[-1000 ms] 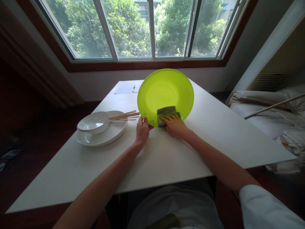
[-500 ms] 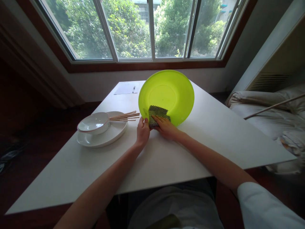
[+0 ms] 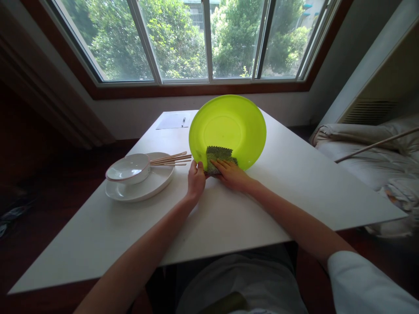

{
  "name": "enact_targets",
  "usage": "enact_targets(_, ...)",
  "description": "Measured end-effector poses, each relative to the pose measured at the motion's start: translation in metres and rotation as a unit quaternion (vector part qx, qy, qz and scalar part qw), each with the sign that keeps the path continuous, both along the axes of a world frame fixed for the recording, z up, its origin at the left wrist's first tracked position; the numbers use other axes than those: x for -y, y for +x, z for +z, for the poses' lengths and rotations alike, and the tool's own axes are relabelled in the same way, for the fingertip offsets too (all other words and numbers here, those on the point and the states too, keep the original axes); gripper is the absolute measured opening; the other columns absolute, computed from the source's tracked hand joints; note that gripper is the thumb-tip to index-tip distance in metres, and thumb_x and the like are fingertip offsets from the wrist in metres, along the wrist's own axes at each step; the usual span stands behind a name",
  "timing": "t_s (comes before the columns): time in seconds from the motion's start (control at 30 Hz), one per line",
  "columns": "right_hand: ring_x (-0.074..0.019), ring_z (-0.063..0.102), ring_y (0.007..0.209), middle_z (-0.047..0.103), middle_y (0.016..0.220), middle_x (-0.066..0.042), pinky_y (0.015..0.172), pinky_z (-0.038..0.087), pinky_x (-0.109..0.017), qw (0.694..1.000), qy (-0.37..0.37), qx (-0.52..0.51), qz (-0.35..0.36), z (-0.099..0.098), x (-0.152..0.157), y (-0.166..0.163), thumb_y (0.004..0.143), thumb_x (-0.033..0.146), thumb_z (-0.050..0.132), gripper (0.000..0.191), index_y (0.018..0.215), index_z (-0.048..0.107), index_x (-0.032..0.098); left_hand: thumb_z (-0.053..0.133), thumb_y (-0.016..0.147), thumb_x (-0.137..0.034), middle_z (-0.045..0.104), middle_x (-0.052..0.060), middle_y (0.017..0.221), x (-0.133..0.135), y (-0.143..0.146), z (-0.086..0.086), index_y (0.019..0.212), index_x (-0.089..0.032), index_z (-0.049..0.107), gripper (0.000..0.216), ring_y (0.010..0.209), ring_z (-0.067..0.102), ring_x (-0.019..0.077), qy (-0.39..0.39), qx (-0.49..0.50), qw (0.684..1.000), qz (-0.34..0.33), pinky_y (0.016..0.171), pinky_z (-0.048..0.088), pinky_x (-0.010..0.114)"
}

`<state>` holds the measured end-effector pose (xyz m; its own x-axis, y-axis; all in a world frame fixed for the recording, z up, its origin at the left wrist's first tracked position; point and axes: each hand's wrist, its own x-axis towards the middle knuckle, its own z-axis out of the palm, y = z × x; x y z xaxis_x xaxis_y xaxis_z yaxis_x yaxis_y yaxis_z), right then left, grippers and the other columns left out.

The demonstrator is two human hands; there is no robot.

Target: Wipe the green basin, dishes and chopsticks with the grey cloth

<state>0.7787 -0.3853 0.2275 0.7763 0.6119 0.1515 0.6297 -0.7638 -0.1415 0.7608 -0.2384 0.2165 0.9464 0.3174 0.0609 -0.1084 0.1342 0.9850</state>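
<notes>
A large lime-green plastic plate (image 3: 229,126) stands tilted on the white table (image 3: 229,209), its lower edge resting on the tabletop. My left hand (image 3: 195,181) grips that lower edge at the left, fingers closed round the rim. My right hand (image 3: 231,174) presses a dark green cloth (image 3: 218,155) flat against the plate's lower inner face, fingers stretched over the cloth.
To the left sits a white bowl (image 3: 128,168) on a white plate (image 3: 144,183), with wooden chopsticks (image 3: 170,159) lying across the plate's rim. A sheet of paper with a pen (image 3: 173,121) lies at the table's far edge. Bedding (image 3: 366,148) is at the right.
My right hand slid the cloth leftward along the plate's lower face, then came back slightly to the right. My left hand kept its hold on the rim.
</notes>
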Motion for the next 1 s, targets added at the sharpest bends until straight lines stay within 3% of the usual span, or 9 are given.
enact_targets(0.3, -0.0359, 0.033, 0.134, 0.035, 0.148, -0.014, 0.108, 0.025, -0.052, 0.993, -0.113, 0.0, -0.02, 0.006, 0.032, 0.008, 0.093, 0.034, 0.038, 0.056, 0.147, 0.027, 0.022, 0.046, 0.089, -0.035, 0.062, 0.003, 0.093, 0.0, -0.001, 0.003, 0.102, -0.02, 0.049, 0.021, 0.061, 0.062, 0.009, -0.017, -0.016, 1.0, -0.01, 0.065, 0.057, 0.029)
enact_targets(0.47, -0.0374, 0.03, 0.135, 0.033, 0.149, -0.013, 0.109, 0.022, -0.054, 0.991, -0.129, -0.008, -0.044, 0.005, 0.036, 0.01, 0.094, 0.033, 0.035, 0.055, 0.147, 0.026, 0.023, 0.045, 0.09, -0.034, 0.063, 0.003, 0.094, 0.001, -0.001, 0.005, 0.102, -0.02, 0.05, 0.019, 0.061, 0.062, 0.0085, -0.016, -0.018, 1.0, -0.008, 0.064, 0.057, 0.028)
enact_targets(1.0, -0.0293, 0.035, 0.134, 0.032, 0.15, -0.012, 0.107, 0.027, -0.045, 0.999, 0.021, -0.025, -0.029, -0.002, -0.008, -0.002, 0.095, 0.03, 0.035, 0.056, 0.148, 0.022, 0.019, 0.043, 0.088, -0.033, 0.057, 0.003, 0.089, 0.001, -0.002, 0.004, 0.101, -0.02, 0.051, 0.02, 0.07, 0.059, 0.0114, 0.008, -0.004, 1.0, 0.005, 0.059, 0.055, 0.025)
